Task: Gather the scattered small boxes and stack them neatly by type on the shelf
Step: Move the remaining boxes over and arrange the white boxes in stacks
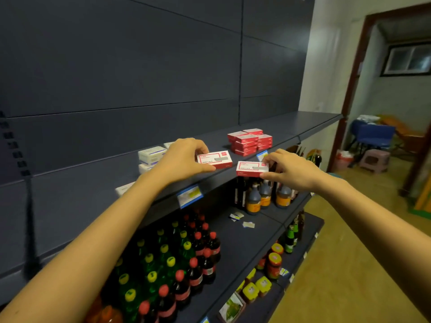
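Note:
My left hand [183,158] grips a red and white small box [215,160] at the front edge of the dark upper shelf [303,127]. My right hand [288,169] holds a second red and white box [250,169] just off the shelf's front edge, to the right of the first. Further right on the shelf stands a neat stack of red boxes [250,141]. Behind my left hand sit white and blue boxes [151,155], some stacked. Another white box [124,188] lies near my left forearm, partly hidden.
Below the upper shelf are dark sauce bottles [263,197], red-capped and yellow-capped drink bottles [186,259], and jars [274,264]. Loose price tags [240,219] lie on the middle shelf. A doorway [384,113] with a blue chair opens at the right.

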{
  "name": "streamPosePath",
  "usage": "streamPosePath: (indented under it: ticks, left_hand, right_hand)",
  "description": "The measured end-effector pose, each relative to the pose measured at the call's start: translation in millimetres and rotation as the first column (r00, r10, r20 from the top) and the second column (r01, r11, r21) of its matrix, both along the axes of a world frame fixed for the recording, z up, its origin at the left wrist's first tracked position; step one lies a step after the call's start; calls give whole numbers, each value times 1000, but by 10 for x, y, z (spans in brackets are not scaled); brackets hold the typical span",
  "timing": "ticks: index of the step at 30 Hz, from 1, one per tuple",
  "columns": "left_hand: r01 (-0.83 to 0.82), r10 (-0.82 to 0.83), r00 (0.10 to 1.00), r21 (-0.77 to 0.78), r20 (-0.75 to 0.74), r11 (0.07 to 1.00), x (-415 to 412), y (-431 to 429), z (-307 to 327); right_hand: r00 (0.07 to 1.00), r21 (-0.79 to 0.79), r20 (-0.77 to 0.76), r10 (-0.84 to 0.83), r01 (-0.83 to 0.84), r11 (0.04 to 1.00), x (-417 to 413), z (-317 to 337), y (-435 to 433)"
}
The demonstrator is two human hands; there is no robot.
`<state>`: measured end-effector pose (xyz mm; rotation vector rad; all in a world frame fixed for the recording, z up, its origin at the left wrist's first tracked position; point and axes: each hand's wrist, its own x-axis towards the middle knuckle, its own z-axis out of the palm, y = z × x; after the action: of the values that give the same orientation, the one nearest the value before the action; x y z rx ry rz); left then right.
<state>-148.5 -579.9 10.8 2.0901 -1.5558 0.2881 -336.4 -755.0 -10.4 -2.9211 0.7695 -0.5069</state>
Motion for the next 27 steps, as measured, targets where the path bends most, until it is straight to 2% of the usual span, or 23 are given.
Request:
streamPosePath:
  ticks: [7, 12, 16, 21, 23, 27]
  left_hand:
    - [-40, 40, 999, 9, 1, 999, 175, -1094, 148]
    - [-94, 95, 995, 6, -19, 996, 355, -1654, 246]
    - [-159, 160, 987, 31, -25, 987, 462, -2017, 246]
    - [-247, 254, 963, 88, -84, 965, 572, -2346, 191]
    - [-386, 392, 911, 71, -125, 920, 569, -2673, 190]
    - [-452, 460, 870, 85, -179, 888, 649, -2725, 141]
  right_hand:
    - [998, -26, -41, -41, 40, 999, 180, 184, -1033]
    - [997, 49, 68, 28, -32, 998, 338, 286, -1659]
    - [993, 115, 98, 68, -79, 990, 472, 316, -2037]
    - [979, 129, 115, 167, -182, 975, 797, 327, -2509]
    - [948, 120, 91, 305, -314, 942, 1081, 438, -2995]
    - [910, 126, 56, 412, -416, 901, 1394, 455, -3174]
